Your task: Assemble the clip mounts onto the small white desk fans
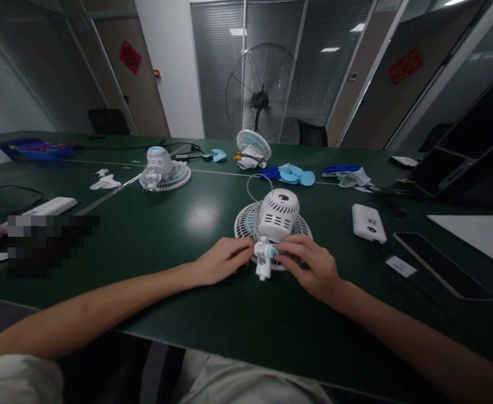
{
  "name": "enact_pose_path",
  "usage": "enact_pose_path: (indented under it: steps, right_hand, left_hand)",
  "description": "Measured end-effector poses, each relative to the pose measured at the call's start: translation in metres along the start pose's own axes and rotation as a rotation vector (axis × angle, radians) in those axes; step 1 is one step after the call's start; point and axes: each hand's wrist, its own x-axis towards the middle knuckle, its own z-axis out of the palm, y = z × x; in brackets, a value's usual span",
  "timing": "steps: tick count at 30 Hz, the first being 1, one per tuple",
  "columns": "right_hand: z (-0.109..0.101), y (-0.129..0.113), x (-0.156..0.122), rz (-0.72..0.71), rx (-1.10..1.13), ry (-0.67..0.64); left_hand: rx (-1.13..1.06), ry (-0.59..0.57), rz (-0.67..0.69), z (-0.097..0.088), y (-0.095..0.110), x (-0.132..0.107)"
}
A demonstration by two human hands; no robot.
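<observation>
A small white fan (278, 216) lies face down on its round grille, its motor housing on top and its jointed neck toward me. On the right side of that neck sits a light-blue knob (273, 251), pinched between the thumb and fingers of my right hand (309, 264). My left hand (225, 259) is closed at the left side of the white neck joint (263, 258), fingertips against it. A thin cable loops up behind the housing. The fan's front is hidden beneath it.
Farther back on the green table (179, 224) are two more small fans (160, 168) (252, 148), light-blue fan blades (295, 174) and gloves (347, 175). To the right lie a white power bank (368, 223) and a dark phone (442, 264). A large floor fan (260, 100) stands beyond.
</observation>
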Motion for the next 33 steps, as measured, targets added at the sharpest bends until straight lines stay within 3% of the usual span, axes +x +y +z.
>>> enact_pose_path:
  steps: [4,9,14,17,21,28,33]
  right_hand:
    - [-0.002,0.004,0.001,-0.083,-0.055,-0.091]
    - [-0.002,0.012,0.004,-0.055,-0.114,-0.211]
    - [0.019,0.034,0.038,-0.035,-0.175,-0.301]
    - [0.044,0.051,0.074,-0.016,-0.201,-0.319]
    - [0.085,0.072,0.122,0.001,-0.22,-0.341]
    - [0.145,0.106,0.189,0.153,-0.201,-0.345]
    - [0.173,0.122,0.215,0.281,-0.163,-0.37]
  left_hand:
    - [0.005,0.008,0.018,0.0,0.0,0.0]
    - [0.089,0.022,0.048,-0.002,-0.001,0.002]
    - [0.23,0.104,0.011,-0.018,-0.016,0.007]
    - [0.396,0.201,-0.044,-0.04,-0.037,0.01]
    - [0.698,0.296,-0.179,-0.085,-0.072,0.01]
    - [0.945,0.622,-0.398,-0.17,-0.121,-0.019]
    - [1.101,0.899,-0.534,-0.193,-0.146,-0.037]
